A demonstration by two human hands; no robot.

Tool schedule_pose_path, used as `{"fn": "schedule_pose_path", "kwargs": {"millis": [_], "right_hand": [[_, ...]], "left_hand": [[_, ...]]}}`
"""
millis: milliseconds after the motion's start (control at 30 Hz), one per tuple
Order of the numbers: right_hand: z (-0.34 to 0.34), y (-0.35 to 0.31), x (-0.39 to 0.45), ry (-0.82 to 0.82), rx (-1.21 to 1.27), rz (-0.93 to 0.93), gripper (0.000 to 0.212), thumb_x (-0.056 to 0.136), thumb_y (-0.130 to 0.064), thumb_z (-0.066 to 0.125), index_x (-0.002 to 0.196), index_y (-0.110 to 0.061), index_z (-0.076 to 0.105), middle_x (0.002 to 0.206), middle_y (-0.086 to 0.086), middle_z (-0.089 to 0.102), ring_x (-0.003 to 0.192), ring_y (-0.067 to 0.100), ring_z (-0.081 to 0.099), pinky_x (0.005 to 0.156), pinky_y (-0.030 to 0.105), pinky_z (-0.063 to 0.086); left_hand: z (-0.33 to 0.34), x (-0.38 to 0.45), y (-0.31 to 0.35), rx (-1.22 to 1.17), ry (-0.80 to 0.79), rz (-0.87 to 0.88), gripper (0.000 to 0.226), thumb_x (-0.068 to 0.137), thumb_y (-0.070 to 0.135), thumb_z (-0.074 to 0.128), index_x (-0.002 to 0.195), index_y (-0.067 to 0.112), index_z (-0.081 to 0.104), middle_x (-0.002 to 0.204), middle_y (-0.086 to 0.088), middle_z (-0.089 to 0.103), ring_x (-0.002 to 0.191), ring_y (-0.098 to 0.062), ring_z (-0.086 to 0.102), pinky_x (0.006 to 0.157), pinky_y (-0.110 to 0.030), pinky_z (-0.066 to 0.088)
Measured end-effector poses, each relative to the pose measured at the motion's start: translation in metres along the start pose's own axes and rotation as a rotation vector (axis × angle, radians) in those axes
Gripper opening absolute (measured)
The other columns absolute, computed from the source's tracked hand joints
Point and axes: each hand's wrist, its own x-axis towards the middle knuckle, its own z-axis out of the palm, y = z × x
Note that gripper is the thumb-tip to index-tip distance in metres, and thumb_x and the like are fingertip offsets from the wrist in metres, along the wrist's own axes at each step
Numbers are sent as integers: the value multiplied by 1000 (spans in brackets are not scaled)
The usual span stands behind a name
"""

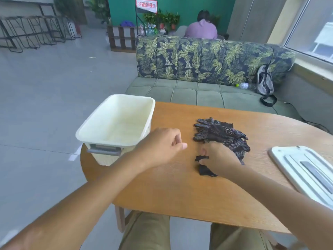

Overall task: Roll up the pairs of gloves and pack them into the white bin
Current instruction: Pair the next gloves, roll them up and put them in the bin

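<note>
Two hands over the wooden table (180, 195), a small gap between them. My right hand (220, 159) lies on the near end of the pile of black dotted gloves (221, 136), thumb and fingers pinching a dark cuff against the tabletop. My left hand (160, 145) hovers just left of it, fingers loosely curled, thumb pointing toward the gloves, holding nothing. Gloves lie heaped mid-table, fingers pointing left and away. White bin (115, 121) sits at the table's left edge, beyond my left hand, its corner overhanging; nothing visible inside it. White lid (302, 170) lies flat at the right edge. Green sofa (207, 69) beyond the table, a backpack (264, 80) and a plastic bottle (245, 85) on it.
</note>
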Motion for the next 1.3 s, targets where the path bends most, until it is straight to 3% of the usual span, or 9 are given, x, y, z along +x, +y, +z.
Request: {"fn": "schedule_pose_path", "kwargs": {"millis": [100,267,400,500,700,800,933,1067,1300], "right_hand": [[26,8,-1,66,-71,-46,28,89,-33,68,113,-22,59,111,-2,55,107,22,53,72,31,40],[29,10,7,185,-137,-106,11,95,-28,60,101,-19,63,102,-2,55,104,21,53,76,33,44],[24,15,12,149,-129,-137,8,98,-23,53,104,-19,54,107,-3,51,105,19,50,77,33,46],[23,18,15,191,-114,-177,9,96,-20,55,103,-22,50,106,-5,49,103,18,49,69,31,45],[31,17,15,87,-222,-262,6,98,-24,55,102,-21,57,106,-3,47,101,18,46,69,28,31],[33,19,14,99,-199,-268,6,97,-23,54,103,-22,53,107,-3,47,100,18,47,70,28,30],[27,21,14,158,-137,-255,13,94,-14,53,100,-24,47,98,-5,41,94,18,47,66,29,31],[13,30,17,213,-58,-191,7,95,-18,54,97,-23,49,97,-6,49,94,17,49,66,31,41],[-1,57,20,378,61,-44,7,96,-22,50,90,-22,54,90,-7,59,90,16,52,66,34,49]], "left_hand": [[27,-7,-1,-31,-35,-30,24,92,51,59,85,29,61,81,10,67,79,-10,63,76,-40,56],[44,-18,-7,-40,-43,-80,25,94,52,56,87,28,62,85,10,66,82,-8,62,78,-40,56],[49,-18,-11,-70,-11,-116,23,96,49,56,91,27,63,89,10,65,85,-8,63,79,-37,56],[59,-14,-9,-95,2,-133,21,95,47,56,90,27,63,87,10,65,84,-8,63,78,-35,56],[84,-10,-8,-120,-34,-183,23,94,51,56,83,30,58,84,12,69,76,-4,62,61,-26,47],[90,-9,-7,-138,-17,-199,23,93,51,56,82,31,58,84,12,68,76,-5,62,63,-27,49],[99,1,-2,-190,53,-188,14,94,43,60,94,29,60,91,13,66,84,-5,61,72,-26,50],[126,21,6,-148,112,-175,31,94,38,63,119,20,59,116,8,59,107,-15,58,90,-31,48],[165,42,10,-93,181,-216,15,89,28,70,100,18,66,101,3,64,96,-20,63,81,-35,51]]}}
